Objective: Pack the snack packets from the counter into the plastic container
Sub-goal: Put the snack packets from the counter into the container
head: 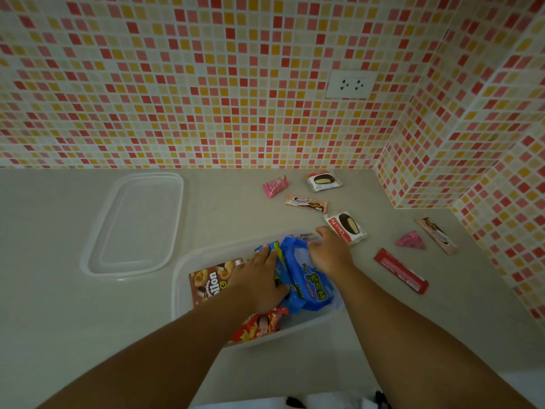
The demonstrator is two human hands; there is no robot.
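A clear plastic container (180, 278) sits on the counter in front of me. Inside lie a brown chocolate snack box (208, 283), a red-yellow packet (256, 327) and blue packets (306, 284). My left hand (259, 278) presses flat on the blue packets. My right hand (328, 252) rests with curled fingers on the top of the big blue packet; the fingertips are hidden. Loose on the counter lie two choco pie packets (345, 227) (323, 180), a cream biscuit packet (306, 203), a pink packet (275, 185), a long red bar (401, 270), a pink triangle packet (410, 240) and a brown stick packet (436, 234).
The clear lid (134, 225) lies flat on the counter to the left of the container. A mosaic tiled wall with a white socket (351, 84) runs along the back, and a tiled corner (413, 172) juts out at the right.
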